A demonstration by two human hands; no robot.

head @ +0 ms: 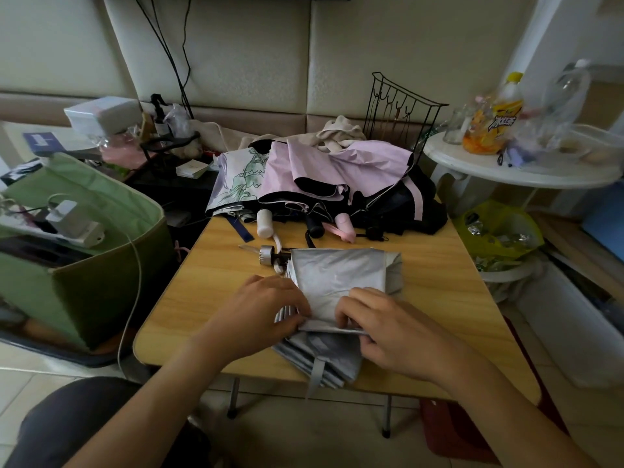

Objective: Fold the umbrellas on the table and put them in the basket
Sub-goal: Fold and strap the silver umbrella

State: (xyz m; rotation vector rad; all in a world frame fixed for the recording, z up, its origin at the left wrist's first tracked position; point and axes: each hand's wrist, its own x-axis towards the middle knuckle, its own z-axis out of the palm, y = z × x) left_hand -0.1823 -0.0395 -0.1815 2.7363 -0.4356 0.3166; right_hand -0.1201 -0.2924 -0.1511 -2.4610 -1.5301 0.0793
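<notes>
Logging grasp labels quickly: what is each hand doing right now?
Left hand: pinches the folded edge of the silver umbrella.
Right hand: fingers curled, pinching the same fold of the umbrella's fabric.

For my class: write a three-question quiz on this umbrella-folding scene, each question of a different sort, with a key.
1. True or false: both hands grip the silver umbrella.
2. Where does the green basket stand? A) left of the wooden table B) on the white round table C) under the wooden table
3. Fill in: the unfolded umbrellas at the table's far end include a ____ one with black lining.

Key:
1. True: left hand and right hand pinch its fabric folds.
2. A
3. Pink: the pink umbrella.
</notes>
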